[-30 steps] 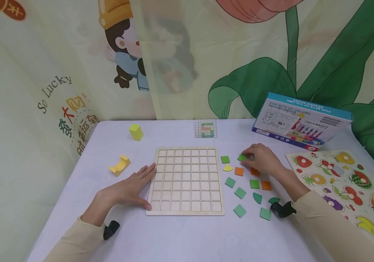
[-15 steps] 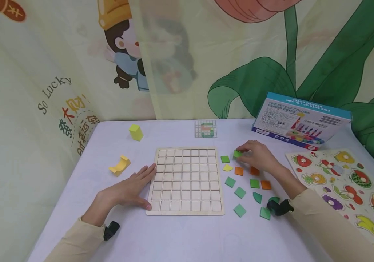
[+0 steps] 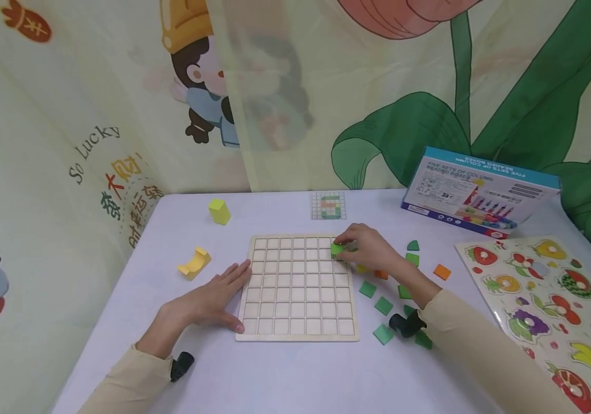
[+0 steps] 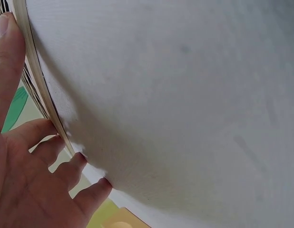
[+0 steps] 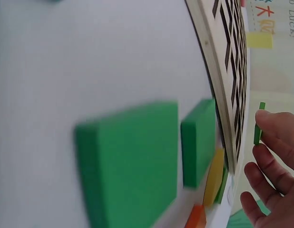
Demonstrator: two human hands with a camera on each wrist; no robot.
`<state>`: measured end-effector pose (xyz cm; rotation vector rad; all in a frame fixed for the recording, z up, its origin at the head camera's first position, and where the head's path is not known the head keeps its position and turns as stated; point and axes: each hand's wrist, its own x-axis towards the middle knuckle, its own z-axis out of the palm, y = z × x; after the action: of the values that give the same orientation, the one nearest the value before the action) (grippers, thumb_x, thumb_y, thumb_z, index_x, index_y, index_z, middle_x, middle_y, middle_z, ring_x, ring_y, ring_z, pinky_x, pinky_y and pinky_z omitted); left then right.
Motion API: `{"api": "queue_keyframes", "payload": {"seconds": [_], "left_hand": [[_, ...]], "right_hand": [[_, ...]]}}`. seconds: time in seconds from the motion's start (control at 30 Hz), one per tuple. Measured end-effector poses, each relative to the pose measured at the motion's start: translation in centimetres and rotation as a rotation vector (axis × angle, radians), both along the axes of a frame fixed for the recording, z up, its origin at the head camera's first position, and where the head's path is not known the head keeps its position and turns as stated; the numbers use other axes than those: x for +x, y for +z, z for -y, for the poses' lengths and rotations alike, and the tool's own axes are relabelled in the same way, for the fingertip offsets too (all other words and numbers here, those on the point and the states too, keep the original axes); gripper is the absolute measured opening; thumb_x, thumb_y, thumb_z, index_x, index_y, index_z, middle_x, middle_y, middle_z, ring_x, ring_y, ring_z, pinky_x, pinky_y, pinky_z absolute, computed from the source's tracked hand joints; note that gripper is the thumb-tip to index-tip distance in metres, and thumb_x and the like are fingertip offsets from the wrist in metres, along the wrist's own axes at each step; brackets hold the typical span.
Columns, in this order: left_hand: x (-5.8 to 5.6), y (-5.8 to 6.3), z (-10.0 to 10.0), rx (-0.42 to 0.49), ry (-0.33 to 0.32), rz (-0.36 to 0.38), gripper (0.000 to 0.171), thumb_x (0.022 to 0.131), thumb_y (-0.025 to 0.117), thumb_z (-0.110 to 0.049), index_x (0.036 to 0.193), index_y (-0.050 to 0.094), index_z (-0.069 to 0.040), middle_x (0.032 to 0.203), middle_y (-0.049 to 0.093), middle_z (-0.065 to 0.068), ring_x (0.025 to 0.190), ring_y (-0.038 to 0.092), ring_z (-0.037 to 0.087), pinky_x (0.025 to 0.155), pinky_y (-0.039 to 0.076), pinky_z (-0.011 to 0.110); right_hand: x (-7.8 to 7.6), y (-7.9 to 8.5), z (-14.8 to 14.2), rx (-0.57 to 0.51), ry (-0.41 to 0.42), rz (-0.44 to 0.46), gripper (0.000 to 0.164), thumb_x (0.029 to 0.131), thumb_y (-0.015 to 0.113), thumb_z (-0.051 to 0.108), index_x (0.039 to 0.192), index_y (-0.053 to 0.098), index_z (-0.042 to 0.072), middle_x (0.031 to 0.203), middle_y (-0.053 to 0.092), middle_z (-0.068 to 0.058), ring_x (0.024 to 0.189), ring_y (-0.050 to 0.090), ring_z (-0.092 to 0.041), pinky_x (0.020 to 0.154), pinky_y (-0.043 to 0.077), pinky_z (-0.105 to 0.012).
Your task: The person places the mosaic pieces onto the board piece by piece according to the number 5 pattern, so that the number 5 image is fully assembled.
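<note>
A light wooden board [image 3: 297, 287] with a grid of square recesses lies on the white table. My left hand [image 3: 204, 303] rests against its left side, fingers spread and fairly straight; in the left wrist view the thumb and fingertips touch the board's edge [image 4: 39, 76]. Between thumb and fingertips, my right hand [image 3: 370, 248] pinches a small green square tile [image 3: 336, 250] over the board's top right corner. The right wrist view shows this tile [image 5: 259, 124] edge-on in the fingers. Whether it touches the board cannot be told.
Right of the board lie several loose green tiles [image 3: 383, 306], an orange tile [image 3: 442, 272] and others partly under the right arm. A small pattern card [image 3: 328, 206] is behind the board. A box [image 3: 482, 192], a fruit sheet [image 3: 528, 287], a yellow arch [image 3: 194, 264] and a yellow-green block [image 3: 219, 211] surround it.
My right hand has picked up the green tile from the loose pieces and carried it left to the board's top right corner. The left hand stays at the board's left side.
</note>
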<state>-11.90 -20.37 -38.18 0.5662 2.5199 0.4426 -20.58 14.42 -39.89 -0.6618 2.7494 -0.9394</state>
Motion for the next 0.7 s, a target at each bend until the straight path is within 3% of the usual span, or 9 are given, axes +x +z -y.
{"api": "queue_keyframes", "payload": {"seconds": [0.13, 0.7], "left_hand": [[0.0, -0.1, 0.0, -0.007, 0.004, 0.001, 0.118, 0.068, 0.083, -0.041, 0.155, 0.014, -0.002, 0.165, 0.000, 0.012, 0.151, 0.003, 0.036, 0.120, 0.013, 0.059], [0.0, 0.0, -0.1, -0.020, -0.002, -0.010, 0.118, 0.067, 0.084, -0.041, 0.155, 0.015, -0.002, 0.165, 0.002, 0.012, 0.151, 0.005, 0.036, 0.120, 0.015, 0.058]], "right_hand": [[-0.2, -0.5, 1.3, -0.007, 0.044, -0.020, 0.030, 0.083, 0.076, 0.018, 0.110, 0.073, 0.005, 0.101, 0.067, -0.006, 0.092, 0.054, -0.019, 0.078, 0.046, -0.030], [-0.4, -0.4, 2.7, 0.075, 0.030, 0.029, 0.029, 0.085, 0.073, 0.016, 0.113, 0.073, 0.009, 0.105, 0.065, -0.003, 0.101, 0.052, -0.020, 0.087, 0.046, -0.036]]}}
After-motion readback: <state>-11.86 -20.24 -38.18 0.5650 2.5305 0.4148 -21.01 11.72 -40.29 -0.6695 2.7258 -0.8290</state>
